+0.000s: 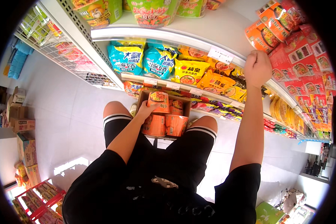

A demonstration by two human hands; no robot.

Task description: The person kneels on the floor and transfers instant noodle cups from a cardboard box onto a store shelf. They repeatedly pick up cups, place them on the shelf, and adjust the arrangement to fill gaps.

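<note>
My left hand grips an orange instant noodle cup at the top of an open cardboard box. Beneath and beside it, several like orange cups lie in the box, which sits between my knees. My right hand is raised to the front edge of the upper shelf, its fingers curled. Just beyond it stand orange noodle cups on that shelf. The underside of the right hand is hidden, so whether it holds anything is unclear.
Bagged noodles in blue and yellow packs fill the tier below. Red noodle packs crowd the right. Green noodle tubs stand above. A wire mesh rack side borders the left; cardboard boxes are stacked farther off.
</note>
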